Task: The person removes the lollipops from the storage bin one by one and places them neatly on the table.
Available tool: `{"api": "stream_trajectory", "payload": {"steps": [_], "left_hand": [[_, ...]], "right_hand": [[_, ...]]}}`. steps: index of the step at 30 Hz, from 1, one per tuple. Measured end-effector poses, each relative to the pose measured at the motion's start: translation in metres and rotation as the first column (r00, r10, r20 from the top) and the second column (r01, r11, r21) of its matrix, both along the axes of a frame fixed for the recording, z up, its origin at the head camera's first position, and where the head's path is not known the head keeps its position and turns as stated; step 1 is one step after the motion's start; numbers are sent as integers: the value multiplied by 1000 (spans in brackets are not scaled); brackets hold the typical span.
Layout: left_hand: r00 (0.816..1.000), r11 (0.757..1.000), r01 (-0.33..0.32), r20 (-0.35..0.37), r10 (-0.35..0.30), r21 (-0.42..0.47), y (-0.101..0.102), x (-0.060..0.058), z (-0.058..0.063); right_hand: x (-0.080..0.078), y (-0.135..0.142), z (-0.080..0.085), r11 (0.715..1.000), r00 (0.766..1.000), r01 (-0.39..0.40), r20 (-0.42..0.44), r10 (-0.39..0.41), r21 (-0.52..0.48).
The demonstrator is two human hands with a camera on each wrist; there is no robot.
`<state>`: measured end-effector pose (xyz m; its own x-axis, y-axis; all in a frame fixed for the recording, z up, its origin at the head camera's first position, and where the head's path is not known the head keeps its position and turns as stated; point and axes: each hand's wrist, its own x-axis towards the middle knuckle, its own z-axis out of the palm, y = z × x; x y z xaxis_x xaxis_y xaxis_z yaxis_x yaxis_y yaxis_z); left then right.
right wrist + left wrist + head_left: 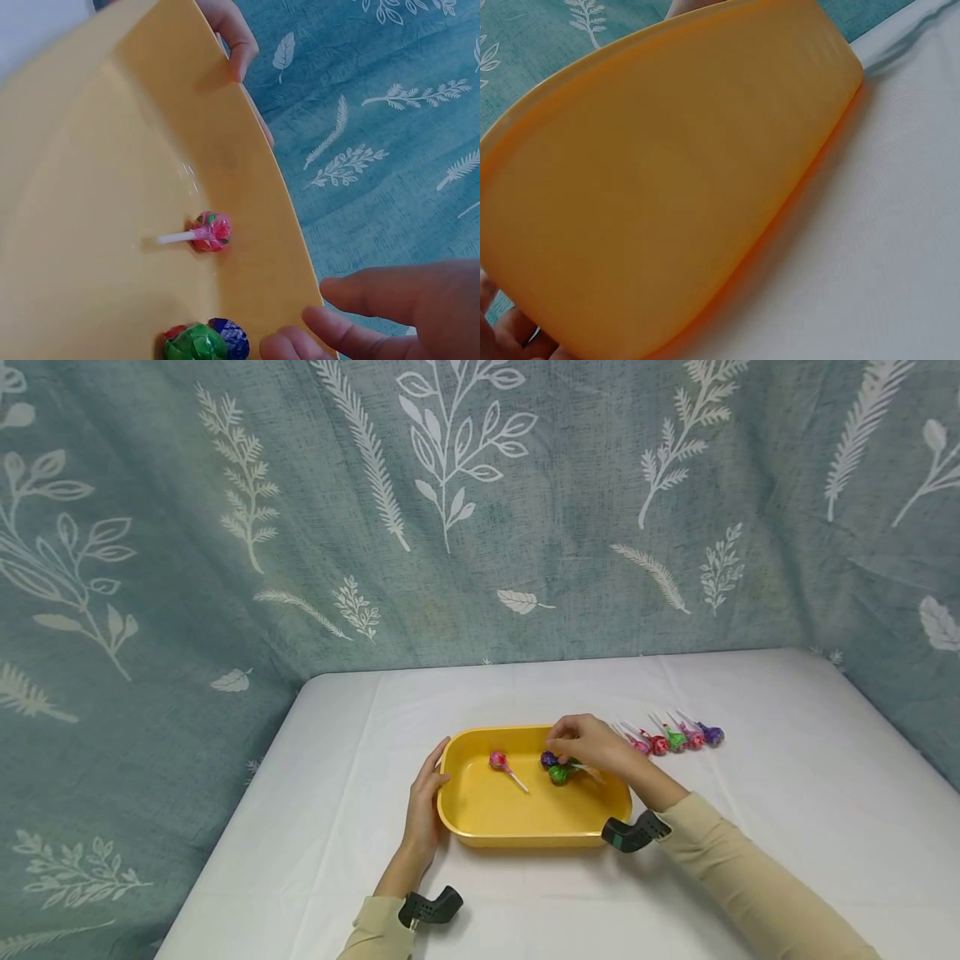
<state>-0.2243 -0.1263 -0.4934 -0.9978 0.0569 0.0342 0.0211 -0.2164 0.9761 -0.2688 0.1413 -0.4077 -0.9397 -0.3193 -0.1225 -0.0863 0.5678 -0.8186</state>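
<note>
A yellow tray (517,822) sits on the white-covered table. My left hand (426,802) grips its left end, thumb over the rim and fingers along the outside wall. Inside, a pink lollipop (498,761) lies toward the left. Right of it, a green lollipop (558,775) and a purple lollipop (548,760) lie close together, with a bit of red beside the green one in the right wrist view. Over these hovers my right hand (588,742), nothing between its fingers; the right wrist view has its thumb and fingertips (335,288) apart near the rim.
Several lollipops (677,741) in pink, red, green and purple wrappers lie in a row on the table, right of the tray and beyond my right forearm. A patterned teal curtain (465,585) hangs behind the table.
</note>
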Motion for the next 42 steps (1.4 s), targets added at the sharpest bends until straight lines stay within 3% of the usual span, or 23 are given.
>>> {"api": "stream_trajectory", "payload": {"steps": [12,23,35,42], "left_hand": [[1000,1000,-1,4,1,-1,0,0,0],[1000,1000,-1,2,1,-6,0,1,-1],[1000,1000,3,3,-3,-22,0,0,-2],[1000,1000,1,-6,-1,-13,0,1,-1]], "right_hand": [[1,-6,-6,996,999,-53,9,53,66],[3,-6,-16,969,989,-100,-87,122,226],[7,-6,-23,967,984,-78,-135,114,243],[6,-3,-17,980,989,-84,-106,105,183]]}}
